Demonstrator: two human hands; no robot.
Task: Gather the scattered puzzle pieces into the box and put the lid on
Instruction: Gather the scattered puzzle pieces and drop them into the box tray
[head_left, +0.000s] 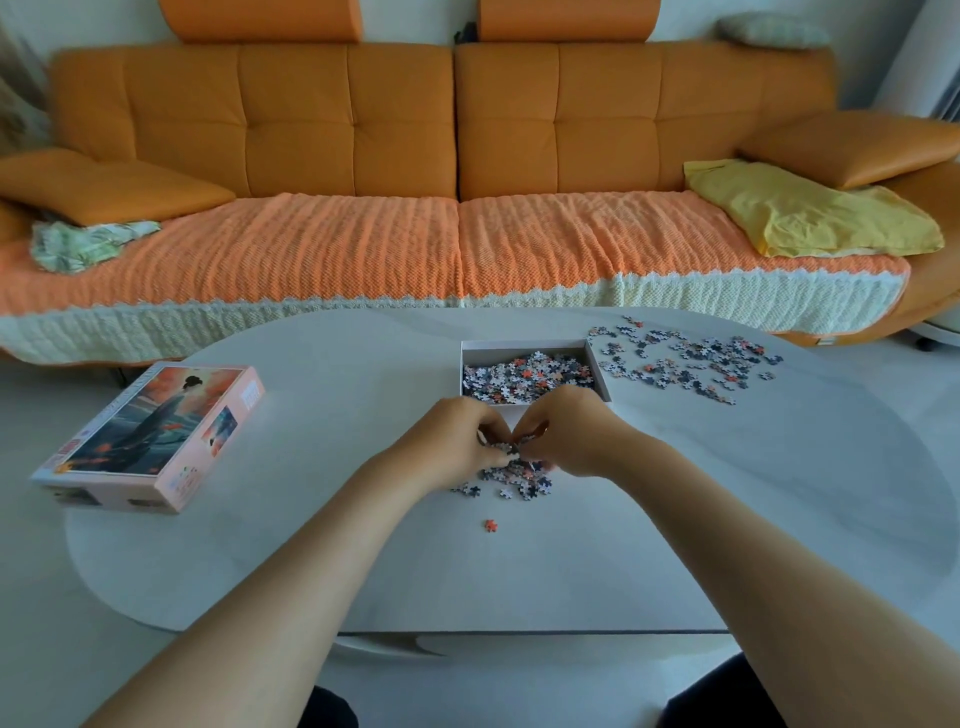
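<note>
A white open box sits mid-table, partly filled with puzzle pieces. Just in front of it lies a small heap of pieces. My left hand and my right hand are cupped together over this heap, fingers closed on a bunch of pieces between them. One orange piece lies alone nearer to me. A wider scatter of pieces spreads to the right of the box. The lid, printed with a figure in a robe, rests picture-up at the table's left.
The pale oval table has its front edge near my knees. Behind it stands an orange sofa with a knitted cover, a yellow cloth at right and a green patterned cloth at left.
</note>
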